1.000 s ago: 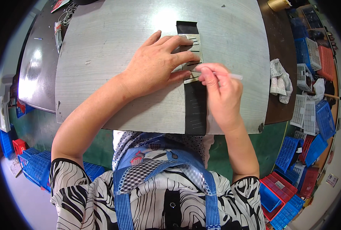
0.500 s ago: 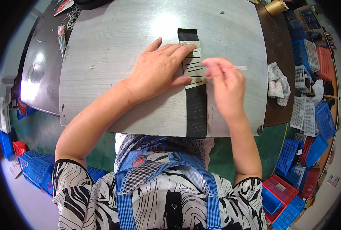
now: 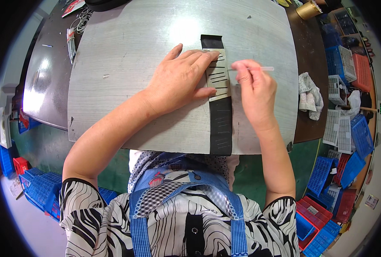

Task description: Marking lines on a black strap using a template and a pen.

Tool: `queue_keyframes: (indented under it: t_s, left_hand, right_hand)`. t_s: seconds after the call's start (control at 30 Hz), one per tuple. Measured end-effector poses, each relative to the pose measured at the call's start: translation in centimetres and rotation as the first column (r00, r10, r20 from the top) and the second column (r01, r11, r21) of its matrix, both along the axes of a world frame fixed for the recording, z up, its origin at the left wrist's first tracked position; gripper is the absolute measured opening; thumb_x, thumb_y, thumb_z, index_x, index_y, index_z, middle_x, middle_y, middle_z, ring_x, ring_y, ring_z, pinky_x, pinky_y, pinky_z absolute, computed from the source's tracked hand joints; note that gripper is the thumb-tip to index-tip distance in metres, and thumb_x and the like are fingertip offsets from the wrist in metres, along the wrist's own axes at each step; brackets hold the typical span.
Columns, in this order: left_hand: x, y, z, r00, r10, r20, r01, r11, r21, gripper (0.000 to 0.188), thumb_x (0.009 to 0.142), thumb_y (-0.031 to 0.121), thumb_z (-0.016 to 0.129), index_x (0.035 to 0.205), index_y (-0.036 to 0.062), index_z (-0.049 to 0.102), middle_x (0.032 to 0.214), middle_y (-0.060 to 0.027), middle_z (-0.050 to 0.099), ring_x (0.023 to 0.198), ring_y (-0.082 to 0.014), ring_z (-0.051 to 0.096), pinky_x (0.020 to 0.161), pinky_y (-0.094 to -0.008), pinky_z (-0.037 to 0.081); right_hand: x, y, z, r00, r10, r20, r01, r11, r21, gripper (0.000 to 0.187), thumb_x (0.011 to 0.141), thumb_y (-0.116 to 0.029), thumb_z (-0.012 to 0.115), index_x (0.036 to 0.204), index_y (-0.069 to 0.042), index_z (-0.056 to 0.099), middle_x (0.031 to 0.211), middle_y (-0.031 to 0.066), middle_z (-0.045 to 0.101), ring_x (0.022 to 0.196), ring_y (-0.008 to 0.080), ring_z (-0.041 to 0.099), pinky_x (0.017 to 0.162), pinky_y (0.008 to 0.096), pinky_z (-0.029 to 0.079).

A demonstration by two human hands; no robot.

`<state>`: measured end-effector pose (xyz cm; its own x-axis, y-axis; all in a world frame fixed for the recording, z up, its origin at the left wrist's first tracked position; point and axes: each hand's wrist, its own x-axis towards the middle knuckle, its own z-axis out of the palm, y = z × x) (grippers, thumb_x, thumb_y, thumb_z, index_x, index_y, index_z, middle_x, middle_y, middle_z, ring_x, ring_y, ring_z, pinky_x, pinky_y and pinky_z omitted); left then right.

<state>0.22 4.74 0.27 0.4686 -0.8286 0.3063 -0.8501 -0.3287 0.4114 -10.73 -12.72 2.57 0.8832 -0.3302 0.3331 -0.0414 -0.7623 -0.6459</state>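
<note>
A long black strip (image 3: 221,128) runs away from me across the board, with rows of thin pale lines on its near part. Over its farther part lies a pale slotted template (image 3: 219,81) with several dark slits. My left hand (image 3: 179,79) rests flat with fingers spread, its fingertips and thumb pressing the template's left side. Just right of the template, my right hand (image 3: 257,92) is closed around a slim, pale pen (image 3: 266,68). The pen's back end points right; its tip is blurred near the template's right edge.
The grey board (image 3: 113,103) sits on a dark table (image 3: 49,85). A crumpled cloth (image 3: 310,95) lies to its right, and a bundle of pale pens (image 3: 71,45) to its left. A gold cup (image 3: 308,9) stands far right. Plastic crates (image 3: 321,173) are stacked around the floor.
My right hand with the pen has moved slightly away from me, toward the template's far slits. My left hand stays on the template. The whole view has shifted a little.
</note>
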Motion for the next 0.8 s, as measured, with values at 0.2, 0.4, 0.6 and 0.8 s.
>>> queue_keyframes:
  t_s: [0.2, 0.4, 0.6, 0.8]
  left_hand:
    - [0.0, 0.1, 0.1, 0.999, 0.001, -0.054, 0.000, 1.000, 0.008, 0.072, 0.082, 0.034, 0.081, 0.145, 0.0172, 0.050, 0.138, -0.0052, 0.062, 0.129, -0.0273, 0.058, 0.121, -0.0561, 0.032]
    - [0.0, 0.2, 0.3, 0.997, -0.072, 0.007, 0.072, 0.997, 0.026, 0.046, 0.085, 0.032, 0.079, 0.128, 0.0217, 0.066, 0.136, -0.0051, 0.059, 0.125, -0.0246, 0.060, 0.122, -0.0554, 0.032]
    - [-0.1, 0.3, 0.2, 0.997, -0.078, 0.005, 0.078, 0.997, 0.023, 0.043, 0.084, 0.031, 0.079, 0.125, 0.0222, 0.068, 0.122, -0.0043, 0.059, 0.116, -0.0241, 0.062, 0.121, -0.0577, 0.032]
    - [-0.4, 0.3, 0.7, 0.995, -0.056, 0.078, 0.051, 0.996, 0.069, 0.042, 0.083, 0.031, 0.079, 0.124, 0.0243, 0.070, 0.119, -0.0027, 0.060, 0.115, -0.0229, 0.063, 0.118, -0.0601, 0.034]
  right_hand:
    - [1.2, 0.3, -1.2, 0.992, 0.070, 0.108, -0.073, 0.997, 0.026, 0.022, 0.103, -0.020, 0.061, 0.093, -0.005, 0.073, 0.077, 0.0095, 0.070, 0.069, 0.0255, 0.069, 0.066, 0.0370, 0.053]
    - [1.8, -0.6, -0.7, 0.994, 0.005, 0.109, -0.010, 0.999, 0.050, 0.022, 0.103, -0.019, 0.061, 0.094, -0.003, 0.073, 0.085, 0.0121, 0.072, 0.071, 0.0293, 0.068, 0.068, 0.0381, 0.053]
    - [2.4, -1.7, -0.7, 0.998, 0.014, 0.069, -0.008, 0.997, -0.079, 0.021, 0.102, -0.019, 0.062, 0.094, -0.001, 0.071, 0.089, 0.0147, 0.072, 0.077, 0.0332, 0.068, 0.070, 0.0395, 0.054]
    - [3.1, -0.3, -1.3, 0.989, 0.104, 0.106, -0.112, 0.991, 0.073, 0.018, 0.101, -0.017, 0.062, 0.094, -0.003, 0.072, 0.089, 0.0148, 0.071, 0.075, 0.0336, 0.068, 0.068, 0.0406, 0.053]
